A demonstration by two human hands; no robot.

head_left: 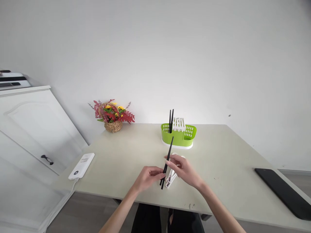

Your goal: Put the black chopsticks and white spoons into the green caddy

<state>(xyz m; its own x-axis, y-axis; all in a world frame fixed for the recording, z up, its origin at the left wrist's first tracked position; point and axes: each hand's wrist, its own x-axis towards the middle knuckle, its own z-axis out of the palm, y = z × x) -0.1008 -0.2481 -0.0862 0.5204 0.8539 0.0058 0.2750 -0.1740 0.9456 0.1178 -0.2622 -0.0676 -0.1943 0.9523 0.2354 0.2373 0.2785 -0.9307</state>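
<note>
A pair of black chopsticks [170, 146] is held tilted above the table, close together. My left hand [148, 178] pinches their lower part, and my right hand [182, 168] grips them further up between thumb and fingers. Beneath and beside my right hand lie white spoons [171, 178] with dark marks on their handle ends; my hand partly covers them. Beyond the hands stands a green utensil basket [179, 139] on a white base. More black chopsticks [171, 121] stand upright in its left compartment, and a white slotted rack [179, 124] tops its middle.
A wicker basket of artificial flowers [113, 125] stands at the table's back left. On the left edge lies a white power bank [82, 166] with a cable. A black flat object [283, 191] lies along the right side. A white cabinet [31, 129] adjoins the left.
</note>
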